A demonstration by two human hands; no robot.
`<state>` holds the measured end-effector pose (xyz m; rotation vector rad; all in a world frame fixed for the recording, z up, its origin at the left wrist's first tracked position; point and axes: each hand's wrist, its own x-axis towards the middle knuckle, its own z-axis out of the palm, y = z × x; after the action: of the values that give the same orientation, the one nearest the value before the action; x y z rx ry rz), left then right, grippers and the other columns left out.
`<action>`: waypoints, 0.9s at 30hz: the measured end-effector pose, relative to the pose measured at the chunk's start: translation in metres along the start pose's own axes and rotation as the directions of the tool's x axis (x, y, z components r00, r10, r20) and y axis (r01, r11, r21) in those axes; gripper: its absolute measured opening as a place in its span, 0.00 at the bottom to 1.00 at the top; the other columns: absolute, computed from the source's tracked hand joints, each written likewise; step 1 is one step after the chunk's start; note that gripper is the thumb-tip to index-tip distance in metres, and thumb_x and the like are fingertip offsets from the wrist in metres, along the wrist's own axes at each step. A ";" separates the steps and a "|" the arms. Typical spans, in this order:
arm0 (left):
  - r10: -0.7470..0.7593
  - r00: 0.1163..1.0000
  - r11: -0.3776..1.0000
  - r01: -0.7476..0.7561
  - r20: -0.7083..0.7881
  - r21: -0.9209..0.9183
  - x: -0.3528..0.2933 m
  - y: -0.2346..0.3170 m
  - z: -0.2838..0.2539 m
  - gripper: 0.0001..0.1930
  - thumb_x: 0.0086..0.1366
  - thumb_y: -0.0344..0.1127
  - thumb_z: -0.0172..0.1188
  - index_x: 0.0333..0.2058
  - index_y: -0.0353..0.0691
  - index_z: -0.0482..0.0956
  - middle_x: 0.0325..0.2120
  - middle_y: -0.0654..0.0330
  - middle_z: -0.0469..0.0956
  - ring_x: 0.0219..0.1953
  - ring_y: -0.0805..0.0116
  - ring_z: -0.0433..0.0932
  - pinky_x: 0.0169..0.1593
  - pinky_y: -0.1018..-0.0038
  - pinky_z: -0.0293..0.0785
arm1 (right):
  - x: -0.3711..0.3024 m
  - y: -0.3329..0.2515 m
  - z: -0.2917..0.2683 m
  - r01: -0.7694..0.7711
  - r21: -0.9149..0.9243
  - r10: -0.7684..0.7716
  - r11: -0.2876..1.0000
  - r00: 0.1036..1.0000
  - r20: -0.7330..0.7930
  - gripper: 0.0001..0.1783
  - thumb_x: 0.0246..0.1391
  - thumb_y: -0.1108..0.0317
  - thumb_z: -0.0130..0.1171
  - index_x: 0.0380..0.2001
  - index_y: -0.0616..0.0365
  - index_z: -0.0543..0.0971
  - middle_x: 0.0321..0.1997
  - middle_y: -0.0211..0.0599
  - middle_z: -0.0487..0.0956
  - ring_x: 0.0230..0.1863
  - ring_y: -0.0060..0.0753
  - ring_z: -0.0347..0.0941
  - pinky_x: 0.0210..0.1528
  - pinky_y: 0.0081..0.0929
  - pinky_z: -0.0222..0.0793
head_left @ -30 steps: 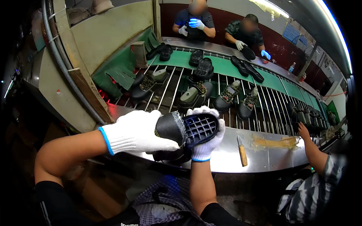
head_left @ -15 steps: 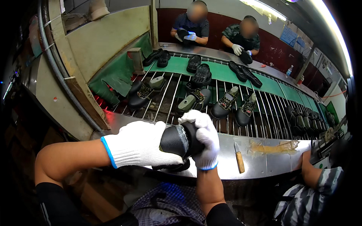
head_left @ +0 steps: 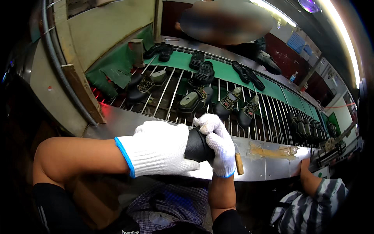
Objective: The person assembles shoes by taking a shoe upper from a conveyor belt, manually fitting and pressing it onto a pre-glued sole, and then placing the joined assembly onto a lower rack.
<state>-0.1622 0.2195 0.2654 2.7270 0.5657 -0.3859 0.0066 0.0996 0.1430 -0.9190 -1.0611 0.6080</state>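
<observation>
A black leather shoe (head_left: 197,146) is held between my two white-gloved hands, just above the metal ledge. My left hand (head_left: 157,148) wraps its left side, thumb underneath. Around the other end my right hand (head_left: 220,146) is closed, fingers bent over the top edge; what lies under those fingers is hidden. Just right of that hand, a wooden-handled knife (head_left: 239,163) lies on the metal ledge (head_left: 257,171). Beyond my hands, a shoe on a green last (head_left: 191,100) sits on the roller rack, with a black sole (head_left: 205,73) behind it.
More lasted shoes (head_left: 248,113) stand on the rollers, and several soles (head_left: 249,76) lie on the green belt (head_left: 177,62). Brown tape (head_left: 272,152) covers part of the ledge. A person's arm (head_left: 309,177) rests at the right. Someone across holds a dark shoe (head_left: 269,62).
My hands and the shoe have shifted right, nearer the knife. The whitish band on the shoe no longer shows. Across the rack, a dark shoe has been raised over the far ledge.
</observation>
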 end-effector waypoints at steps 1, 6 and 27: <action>-0.003 1.000 1.000 0.003 0.006 0.022 0.001 0.005 -0.001 0.48 0.57 0.79 0.70 0.49 0.31 0.79 0.35 0.45 0.88 0.37 0.43 0.91 0.43 0.54 0.89 | -0.006 -0.002 -0.003 -0.012 -0.030 0.011 0.999 1.000 -0.026 0.13 0.59 0.73 0.56 0.45 0.64 0.79 0.57 0.45 0.76 0.63 0.39 0.71 0.75 0.35 0.61; 0.061 0.997 0.994 -0.058 -0.038 0.095 0.008 0.015 0.003 0.47 0.57 0.80 0.69 0.45 0.32 0.80 0.31 0.49 0.87 0.33 0.44 0.91 0.39 0.51 0.88 | -0.026 -0.001 -0.011 0.063 -0.158 -0.083 0.985 0.989 -0.122 0.15 0.64 0.69 0.53 0.47 0.66 0.82 0.60 0.51 0.80 0.65 0.42 0.74 0.74 0.39 0.64; 0.540 0.715 0.842 -0.446 -0.445 0.304 -0.008 0.013 0.067 0.46 0.50 0.71 0.79 0.43 0.26 0.79 0.21 0.57 0.79 0.17 0.63 0.81 0.22 0.64 0.76 | -0.040 -0.061 -0.006 -0.380 -0.167 0.364 0.910 0.924 -0.117 0.13 0.56 0.76 0.65 0.43 0.57 0.74 0.47 0.30 0.74 0.48 0.22 0.70 0.55 0.24 0.72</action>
<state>-0.1767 0.1811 0.2107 2.9994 -0.1249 0.4774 -0.0032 0.0349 0.1761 -1.3193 -0.8815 0.7862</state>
